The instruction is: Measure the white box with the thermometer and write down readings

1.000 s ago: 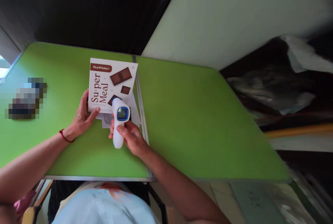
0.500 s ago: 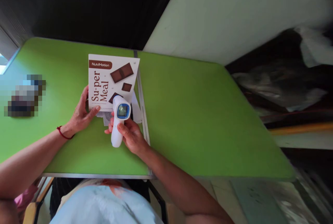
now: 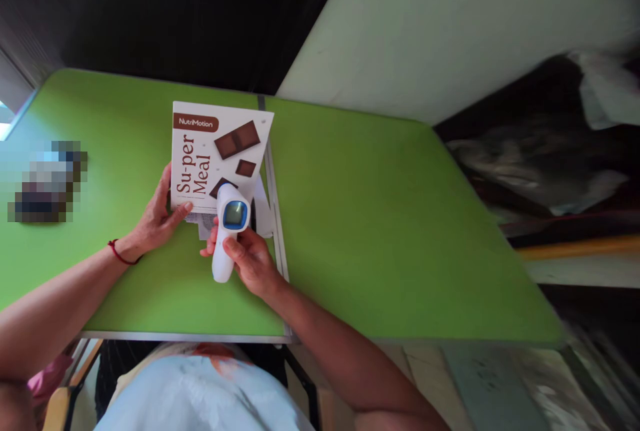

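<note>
My left hand (image 3: 163,211) grips the lower left corner of a white box (image 3: 200,157) printed "NutriMotion Su-per Meal" with brown chocolate pieces. Its thumb lies on the front and the other fingers go behind. In my right hand (image 3: 250,257) is a white infrared thermometer (image 3: 229,234) with a blue-framed screen turned up toward me. The thermometer's head overlaps the box's lower right edge in view; I cannot tell if they touch. A white flap (image 3: 263,211) and a piece of printed paper (image 3: 204,225) show below and beside the box, partly hidden.
The green folding table (image 3: 390,231) has a metal seam (image 3: 274,204) down its middle. A blurred-out object (image 3: 49,184) lies on the left. A dark panel (image 3: 175,17) and a pale wall (image 3: 400,37) stand behind. Shelves with plastic-wrapped things (image 3: 525,164) are at the right.
The box has tilted slightly, its top shifting a little right. The thermometer has turned very slightly, and its screen looks less lit. Both hands keep their hold.
</note>
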`<state>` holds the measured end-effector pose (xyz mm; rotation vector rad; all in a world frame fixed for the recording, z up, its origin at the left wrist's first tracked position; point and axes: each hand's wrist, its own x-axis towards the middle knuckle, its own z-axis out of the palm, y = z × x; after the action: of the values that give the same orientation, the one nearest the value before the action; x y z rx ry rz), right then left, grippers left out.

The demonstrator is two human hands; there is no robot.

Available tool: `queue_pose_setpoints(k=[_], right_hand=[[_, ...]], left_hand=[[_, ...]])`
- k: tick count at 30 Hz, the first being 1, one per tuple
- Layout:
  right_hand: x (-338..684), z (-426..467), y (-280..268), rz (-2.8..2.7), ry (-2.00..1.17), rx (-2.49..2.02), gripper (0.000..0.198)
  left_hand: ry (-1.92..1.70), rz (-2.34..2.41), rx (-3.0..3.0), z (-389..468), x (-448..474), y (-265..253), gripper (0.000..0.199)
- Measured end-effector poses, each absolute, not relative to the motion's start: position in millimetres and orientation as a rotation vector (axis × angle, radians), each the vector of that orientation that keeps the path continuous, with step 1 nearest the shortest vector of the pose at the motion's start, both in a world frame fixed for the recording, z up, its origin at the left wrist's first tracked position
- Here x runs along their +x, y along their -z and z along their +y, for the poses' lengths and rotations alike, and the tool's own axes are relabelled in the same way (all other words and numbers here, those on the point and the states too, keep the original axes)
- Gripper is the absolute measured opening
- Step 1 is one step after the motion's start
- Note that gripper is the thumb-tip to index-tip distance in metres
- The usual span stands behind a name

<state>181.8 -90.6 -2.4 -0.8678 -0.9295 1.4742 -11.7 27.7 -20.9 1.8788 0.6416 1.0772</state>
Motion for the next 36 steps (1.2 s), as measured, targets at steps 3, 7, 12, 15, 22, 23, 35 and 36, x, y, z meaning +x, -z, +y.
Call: queue_pose_setpoints(k=[3,7,12,15,22,23,35,36], right_hand=[[182.1,-90.3,3.6,-0.928,-1.480,-0.853,0.038],[181.8,-89.6,4.1,-0.929,-1.481,-0.850,0.039],[182.1,-89.7,4.8,-0.934,-1.480,-0.872,0.043],[182.4,-90.0,5.1,-0.943,-1.480,-0.878,0.043],[181.6,-89.7,5.4,-0.948,-1.466,-0.845,0.039],[181.6,-89.7,5.4,-0.950,-1.465,-0.846,0.040],[182.0,-88.9,4.6,-0.957,-1.469,-0.880,0.044],[181.9,-89.0,4.4,-0.954,-1.471,-0.884,0.044]], left_hand=[[-1.051,0.639,1.864,28.0,-12.3,19.7,0.078],[-1.027,0.615,1.857,29.0,-13.6,20.6,0.078],[-1.032,0.605,1.855,29.1,-13.3,19.9,0.080],[-1.026,0.589,1.863,29.1,-13.1,18.6,0.079],[-1.011,0.605,1.882,29.9,-15.5,19.7,0.083],[-1.012,0.607,1.890,30.0,-15.9,19.9,0.083],[-0.990,0.637,1.886,30.6,-17.1,21.0,0.085],[-0.985,0.636,1.878,30.5,-16.9,21.0,0.085]])
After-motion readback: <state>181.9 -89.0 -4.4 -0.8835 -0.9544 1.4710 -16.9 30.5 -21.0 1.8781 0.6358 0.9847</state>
